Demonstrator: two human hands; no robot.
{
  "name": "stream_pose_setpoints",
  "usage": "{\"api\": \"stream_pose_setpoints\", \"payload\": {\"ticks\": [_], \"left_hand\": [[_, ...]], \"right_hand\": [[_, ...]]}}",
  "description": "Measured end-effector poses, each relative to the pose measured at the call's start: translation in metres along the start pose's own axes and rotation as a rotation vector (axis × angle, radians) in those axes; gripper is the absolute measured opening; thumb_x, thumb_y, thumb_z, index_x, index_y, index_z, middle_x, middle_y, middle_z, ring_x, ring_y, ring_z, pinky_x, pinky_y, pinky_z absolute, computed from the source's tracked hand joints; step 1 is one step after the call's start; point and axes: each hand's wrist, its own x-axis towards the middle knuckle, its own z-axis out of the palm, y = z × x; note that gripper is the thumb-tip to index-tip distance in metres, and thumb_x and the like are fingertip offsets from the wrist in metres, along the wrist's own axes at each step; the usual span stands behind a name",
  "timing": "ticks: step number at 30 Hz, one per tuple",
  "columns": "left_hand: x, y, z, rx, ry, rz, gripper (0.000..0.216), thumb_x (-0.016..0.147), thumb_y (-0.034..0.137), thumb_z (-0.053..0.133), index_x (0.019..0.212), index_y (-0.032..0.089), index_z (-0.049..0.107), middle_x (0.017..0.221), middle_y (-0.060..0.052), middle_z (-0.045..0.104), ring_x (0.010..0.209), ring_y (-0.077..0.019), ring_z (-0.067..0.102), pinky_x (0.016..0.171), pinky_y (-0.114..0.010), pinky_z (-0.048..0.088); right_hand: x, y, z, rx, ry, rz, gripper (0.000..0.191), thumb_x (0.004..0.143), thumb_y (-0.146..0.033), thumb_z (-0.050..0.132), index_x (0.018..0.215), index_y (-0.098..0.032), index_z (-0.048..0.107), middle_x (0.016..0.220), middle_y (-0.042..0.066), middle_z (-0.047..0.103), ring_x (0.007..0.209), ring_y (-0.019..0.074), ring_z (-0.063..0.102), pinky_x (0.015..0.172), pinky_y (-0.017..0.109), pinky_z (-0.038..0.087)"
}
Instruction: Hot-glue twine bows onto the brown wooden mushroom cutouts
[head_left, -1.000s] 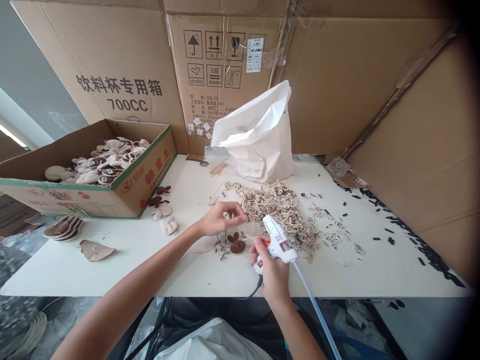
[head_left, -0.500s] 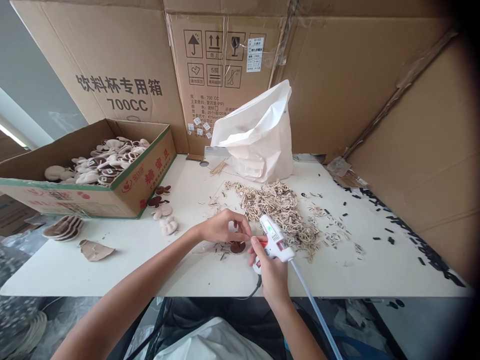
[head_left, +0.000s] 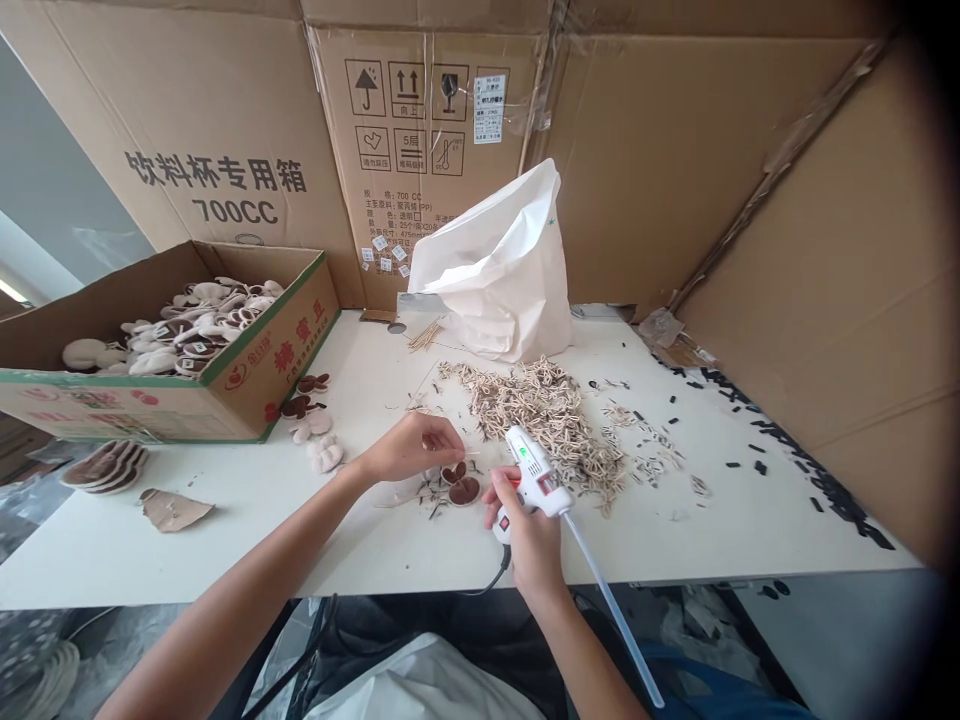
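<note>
White plastic glue gun (head_left: 536, 472) with a translucent rod (head_left: 615, 610) is at lower centre of the frame, the right hand (head_left: 531, 540) clasped around its handle. Near mid-frame, the left hand (head_left: 412, 447) curls beside a brown, eared fabric piece (head_left: 464, 491), fingertips close to a thin pale strand (head_left: 470, 456); whether they pinch it, I cannot tell.

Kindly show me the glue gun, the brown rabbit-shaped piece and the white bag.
Glue gun (head_left: 537, 474), head view: on its white body.
Brown rabbit-shaped piece (head_left: 464, 491), head view: on its round part.
White bag (head_left: 504, 300), head view: on its front.
</note>
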Motion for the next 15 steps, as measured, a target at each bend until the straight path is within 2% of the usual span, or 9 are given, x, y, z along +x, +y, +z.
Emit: {"api": "stream_pose_setpoints", "payload": {"ticks": [5,15], "left_hand": [[-0.0024,0.0041,-0.0015,-0.020,-0.023,-0.023,0.021,0.089,0.037,0.076,0.096,0.018,0.075,0.086,-0.006,0.079,0.078,-0.0171,0.074,0.071,-0.027,0.056],[-0.0038,0.0002,-0.0012,-0.012,-0.100,-0.009,0.016,0.087,0.028,0.075,0.097,0.016,0.077,0.092,-0.007,0.080,0.081,-0.0168,0.075,0.073,-0.025,0.058]], "right_hand": [[-0.0002,0.0000,-0.0005,-0.017,-0.006,0.008,0.033,0.087,-0.052,0.080,0.093,-0.022,0.068,0.071,-0.001,0.067,0.050,0.0135,0.057,0.051,0.027,0.046],[0.0005,0.0011,-0.0009,-0.031,0.004,-0.017,0.034,0.086,-0.052,0.080,0.091,-0.021,0.068,0.069,-0.001,0.067,0.047,0.0132,0.057,0.050,0.028,0.044]]}}
